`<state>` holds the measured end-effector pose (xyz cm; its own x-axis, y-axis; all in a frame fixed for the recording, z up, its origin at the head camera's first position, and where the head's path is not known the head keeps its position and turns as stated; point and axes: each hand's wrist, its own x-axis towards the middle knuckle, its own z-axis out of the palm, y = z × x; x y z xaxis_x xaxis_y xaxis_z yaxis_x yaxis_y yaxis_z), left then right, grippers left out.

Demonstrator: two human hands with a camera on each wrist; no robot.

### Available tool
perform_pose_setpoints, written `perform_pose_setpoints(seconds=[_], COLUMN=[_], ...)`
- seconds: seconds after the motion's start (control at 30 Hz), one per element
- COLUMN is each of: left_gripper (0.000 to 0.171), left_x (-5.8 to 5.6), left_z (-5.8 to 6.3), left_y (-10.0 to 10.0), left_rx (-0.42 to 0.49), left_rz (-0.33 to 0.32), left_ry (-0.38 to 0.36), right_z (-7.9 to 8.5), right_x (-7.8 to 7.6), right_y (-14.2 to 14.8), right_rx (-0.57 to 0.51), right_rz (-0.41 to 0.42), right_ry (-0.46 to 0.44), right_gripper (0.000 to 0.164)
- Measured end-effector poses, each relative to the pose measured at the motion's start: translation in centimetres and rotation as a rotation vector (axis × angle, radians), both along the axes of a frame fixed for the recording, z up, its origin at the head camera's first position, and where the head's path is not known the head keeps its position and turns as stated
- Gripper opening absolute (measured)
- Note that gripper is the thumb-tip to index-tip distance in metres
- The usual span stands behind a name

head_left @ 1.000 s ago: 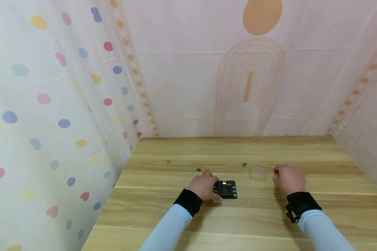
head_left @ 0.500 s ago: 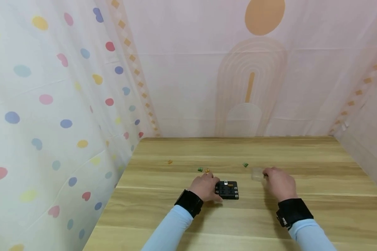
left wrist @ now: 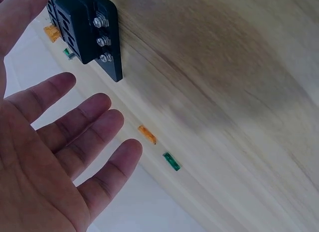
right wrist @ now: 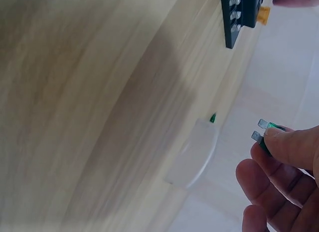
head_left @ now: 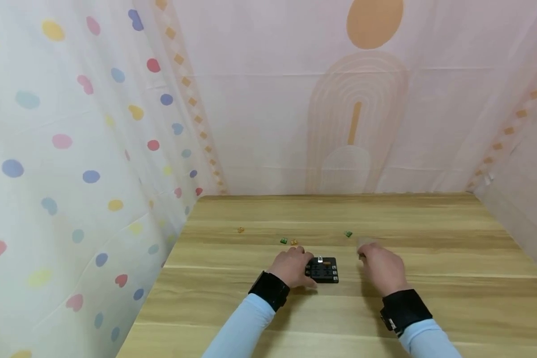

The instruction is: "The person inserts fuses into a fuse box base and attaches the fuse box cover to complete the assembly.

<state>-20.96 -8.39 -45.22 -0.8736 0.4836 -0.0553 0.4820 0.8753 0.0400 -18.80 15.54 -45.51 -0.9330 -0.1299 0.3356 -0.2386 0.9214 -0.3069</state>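
Observation:
A black fuse block [head_left: 322, 272] with metal screw terminals lies on the table, an orange blade fuse [head_left: 326, 263] at its far side. My left hand [head_left: 291, 267] is at the block's left edge. In the left wrist view its fingers [left wrist: 94, 112] are spread and loosely extended, the thumb overlapping the block. To the right, my right hand [head_left: 383, 268] pinches a green blade fuse [right wrist: 271, 125] between thumb and forefinger, its two metal prongs sticking out. A clear plastic cover [head_left: 366, 240] lies behind that hand, partly hidden by it in the head view.
Loose blade fuses lie behind the block: a green one [head_left: 284, 240], an orange one [head_left: 294, 242], another orange one [head_left: 240, 229] farther left, and a green one [head_left: 348, 233] near the cover. Hanging curtains [head_left: 268, 124] border the wooden table [head_left: 331, 323] at the back and left.
My right hand has moved left toward the fuse block with the green blade fuse, passing in front of the clear cover. My left hand has stayed beside the block.

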Motion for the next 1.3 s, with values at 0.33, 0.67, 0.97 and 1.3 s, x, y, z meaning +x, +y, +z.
perform_pose_setpoints(seconds=[0.33, 0.67, 0.97, 1.3], left_gripper=[0.077, 0.079, 0.078, 0.066], left_x=[0.0, -0.1, 0.2, -0.5], left_z=[0.3, 0.5, 0.3, -0.2], left_y=[0.0, 0.0, 0.2, 0.8], left_rx=[0.016, 0.012, -0.008, -0.029], left_rz=[-0.022, -0.007, -0.007, -0.057], left_ry=[0.035, 0.017, -0.002, 0.022], right_z=[0.5, 1.2, 1.5, 1.8], right_x=[0.2, 0.2, 0.6, 0.3], right_y=[-0.7, -2.5, -3.7, -4.2], right_rx=[-0.004, 0.013, 0.027, 0.031], right_rz=[0.001, 0.087, 0.110, 0.144], right_ry=[0.010, -0.004, -0.044, -0.027], right_gripper=[0.011, 0.012, 0.013, 0.014])
